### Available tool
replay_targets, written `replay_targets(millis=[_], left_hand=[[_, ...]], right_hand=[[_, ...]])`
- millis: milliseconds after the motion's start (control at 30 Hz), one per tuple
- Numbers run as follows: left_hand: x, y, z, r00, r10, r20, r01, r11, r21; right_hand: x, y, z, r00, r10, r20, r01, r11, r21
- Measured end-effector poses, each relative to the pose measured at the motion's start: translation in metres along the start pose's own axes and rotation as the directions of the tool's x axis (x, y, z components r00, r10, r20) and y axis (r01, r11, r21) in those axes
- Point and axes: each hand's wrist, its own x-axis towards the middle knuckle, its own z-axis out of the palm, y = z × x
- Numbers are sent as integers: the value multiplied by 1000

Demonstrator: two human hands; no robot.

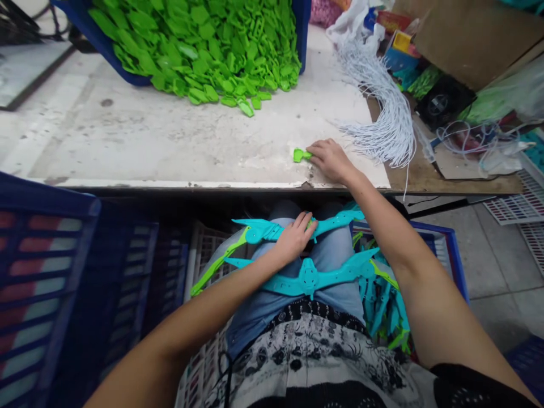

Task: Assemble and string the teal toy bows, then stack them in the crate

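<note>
My right hand [329, 161] is on the white tabletop [178, 141], its fingertips closed on one end of a small bright green plastic piece [300, 155]. Across my lap lie two turquoise plastic toy bows. My left hand [296, 237] rests over the middle of the farther toy bow [335, 222], fingers curled round it; a bit of green shows under the fingertips. The nearer toy bow [308, 276] lies closer to my waist, below my left forearm. Green curved limbs [221, 260] are joined to turquoise ends.
A tilted blue crate [302, 34] spills green pieces [212, 51] onto the table. White cords [389, 107] lie in a bundle at right, near a cardboard box [476, 39]. Blue baskets [42, 272] stand at left; a blue crate [457, 255] with turquoise parts is by my right leg.
</note>
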Motion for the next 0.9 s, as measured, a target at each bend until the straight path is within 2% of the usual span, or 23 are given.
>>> replay_targets(millis=[67, 167, 267, 333, 433, 533, 600, 700, 900], left_hand=[[6, -2, -7, 1000, -17, 21, 17, 1000, 3], [16, -7, -24, 998, -31, 56, 30, 999, 11], [28, -18, -42, 995, -65, 71, 68, 997, -42], [38, -28, -53, 994, -56, 98, 70, 986, -148], [52, -42, -62, 983, -19, 184, 87, 925, -371], [61, -49, -66, 963, -10, 270, 151, 850, -505], [64, -49, -67, 953, -4, 302, 175, 822, -542], [65, -47, -67, 945, -7, 328, 205, 793, -573], [64, -46, -66, 944, -12, 330, 217, 774, -595]], right_hand=[[2, 1, 2, 1000, -27, 14, 27, 999, -25], [-14, -4, -4, 1000, -1, -9, 1, 999, -44], [-51, -18, -12, 990, 96, -106, -95, 995, 13], [-85, -35, -12, 962, 174, -210, -152, 982, 113], [-138, -69, 6, 898, 311, -312, -220, 930, 294], [-173, -101, 42, 824, 455, -338, -319, 865, 387], [-181, -117, 67, 779, 529, -338, -390, 830, 399], [-179, -130, 92, 741, 588, -324, -460, 796, 392], [-175, -138, 105, 689, 638, -343, -509, 764, 396]])
